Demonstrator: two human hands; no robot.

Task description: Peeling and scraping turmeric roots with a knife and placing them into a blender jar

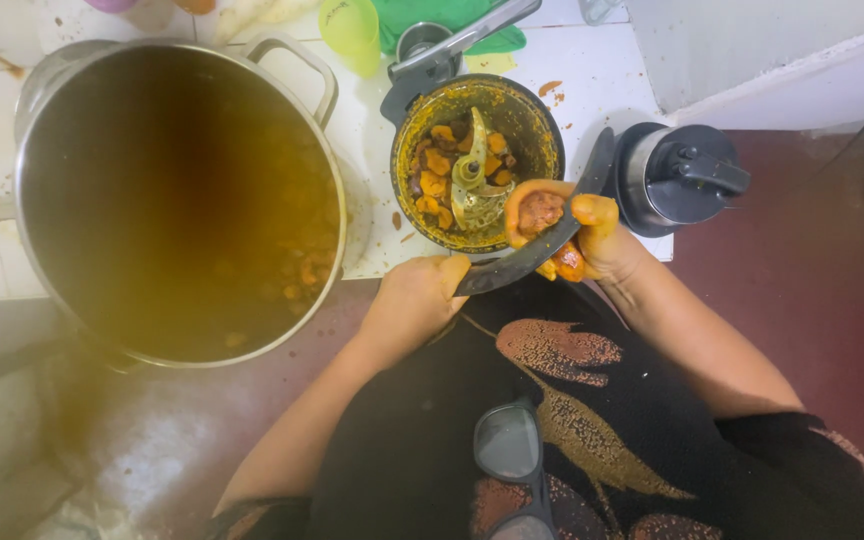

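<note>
My left hand point(410, 303) grips the handle of a dark-bladed knife point(537, 248) that slants up to the right. The blade lies against an orange fruit piece with a brown core point(539, 212), which my right hand point(600, 236) pinches in orange-stained fingers. Both hands hover at the near rim of a round chopper bowl point(542, 130). The bowl is smeared orange inside and holds a central blade and several orange chunks.
A large steel pot point(327, 150) of brown liquid with chunks fills the left. A black and steel appliance part point(674, 178) stands right of the bowl. A green cup point(351, 32) and green cloth point(432, 14) sit at the back. Glasses point(508, 447) hang on my chest.
</note>
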